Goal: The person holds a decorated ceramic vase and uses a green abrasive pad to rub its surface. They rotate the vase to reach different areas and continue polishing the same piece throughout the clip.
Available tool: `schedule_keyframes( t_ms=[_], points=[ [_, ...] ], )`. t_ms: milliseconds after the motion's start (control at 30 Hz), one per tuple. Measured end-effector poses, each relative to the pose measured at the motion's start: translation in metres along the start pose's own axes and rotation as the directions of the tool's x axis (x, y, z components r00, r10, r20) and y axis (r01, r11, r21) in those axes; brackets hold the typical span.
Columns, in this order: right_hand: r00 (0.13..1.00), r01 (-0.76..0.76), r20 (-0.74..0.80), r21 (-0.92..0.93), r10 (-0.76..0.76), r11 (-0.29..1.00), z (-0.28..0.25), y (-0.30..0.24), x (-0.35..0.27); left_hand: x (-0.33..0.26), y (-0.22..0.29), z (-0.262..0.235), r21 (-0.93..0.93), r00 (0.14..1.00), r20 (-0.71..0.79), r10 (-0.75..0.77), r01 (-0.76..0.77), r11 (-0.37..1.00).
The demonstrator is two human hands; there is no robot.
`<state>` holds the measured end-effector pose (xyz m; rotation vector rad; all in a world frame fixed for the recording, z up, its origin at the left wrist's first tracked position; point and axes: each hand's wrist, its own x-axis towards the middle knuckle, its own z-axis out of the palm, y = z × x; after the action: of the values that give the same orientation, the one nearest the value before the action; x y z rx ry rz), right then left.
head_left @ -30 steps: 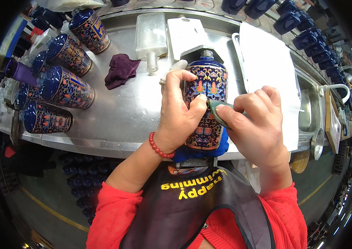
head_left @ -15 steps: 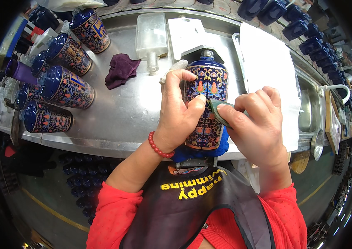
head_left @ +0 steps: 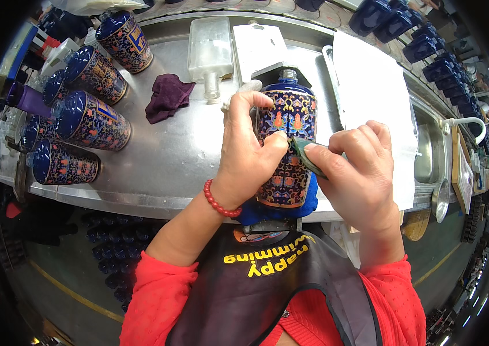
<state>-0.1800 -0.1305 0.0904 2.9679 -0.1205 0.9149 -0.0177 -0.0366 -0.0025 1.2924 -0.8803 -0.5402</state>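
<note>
A dark blue bottle with a colourful floral pattern lies in front of me, its open threaded neck pointing away. Under its near end is a bright blue cloth. My left hand grips the bottle's left side, fingers bent round the edge and thumb pressed on the patterned face. In my right hand a thin dark green scraper-like piece is pinched between thumb and fingers. Its edge touches the pattern near the bottle's middle, just right of my left thumb.
Several patterned blue bottles stand at the left of the metal worktop. A purple cloth and a clear bottle lie beyond my left hand. White sheets cover the right side, beside a sink. More blue bottles line the far right.
My left thumb has bent a little, and the scraper has shifted slightly with my right hand. The blue bottles at the far right have moved along. The patterned bottle stays in place.
</note>
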Motion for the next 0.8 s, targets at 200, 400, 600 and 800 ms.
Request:
schedule_keyframes(
  t_ms=[200,400,600,800],
  points=[
    [1.000,-0.005,0.002,0.015,0.005,1.000,-0.0002,0.0009,-0.0020,0.0040,-0.0003,0.0005,0.073,0.997,0.000,0.074,-0.074,0.995],
    [1.000,-0.007,0.004,0.025,0.007,1.000,-0.0001,0.0012,-0.0032,0.0037,0.0009,-0.0012,0.136,0.990,0.013,0.141,-0.141,0.981],
    [1.000,-0.012,0.004,0.033,0.012,0.999,0.0005,0.0015,-0.0041,0.0065,-0.0005,-0.0003,0.050,0.992,-0.015,0.127,-0.126,0.991],
    [1.000,-0.016,0.004,0.029,0.016,0.999,-0.0001,0.0011,-0.0049,0.0064,-0.0004,0.0002,0.162,0.985,0.005,0.173,-0.172,0.972]
  ],
)
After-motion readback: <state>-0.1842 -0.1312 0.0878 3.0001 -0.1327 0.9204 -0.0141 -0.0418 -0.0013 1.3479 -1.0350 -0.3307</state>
